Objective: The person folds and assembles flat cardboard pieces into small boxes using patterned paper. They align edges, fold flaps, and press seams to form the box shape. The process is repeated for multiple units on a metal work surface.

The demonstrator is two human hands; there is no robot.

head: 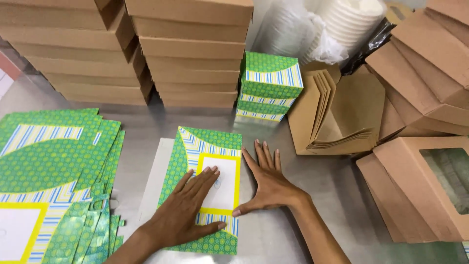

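A flat green patterned carton blank [207, 146] with a yellow-framed white panel lies on the metal table [141, 124] in front of me. My left hand [188, 210] rests flat on it, fingers spread over the white panel. Beside the blank's right edge, my right hand [268, 183] lies open on the table, its thumb touching the blank's edge. Neither hand grips anything.
A pile of unfolded green blanks [49, 171] lies at the left. Folded green boxes [268, 85] are stacked behind. Brown cardboard boxes [190, 54] are stacked at the back, brown flat cartons [337, 115] and a windowed brown box [420, 186] at the right, white bowls [351, 17] in plastic behind.
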